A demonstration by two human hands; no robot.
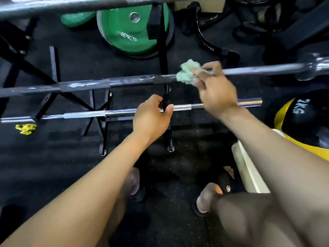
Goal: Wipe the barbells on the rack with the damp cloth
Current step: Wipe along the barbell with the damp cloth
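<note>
Three barbells lie across a black rack (164,50). The middle one is a dark barbell (106,83) with pale smears on its shaft. My right hand (215,88) pinches a crumpled light-green cloth (187,73) and holds it against that bar, right of the rack post. Lower and nearer runs a chrome barbell (85,114). My left hand (151,116) grips it where it meets the rack's black hook. A third grey barbell (71,4) crosses the top of the view.
Green weight plates (128,31) lean behind the rack. A yellow and black 2 kg ball (302,122) sits at right, beside a white box edge (249,168). A yellow clip (25,128) lies on the black rubber floor. My feet are below.
</note>
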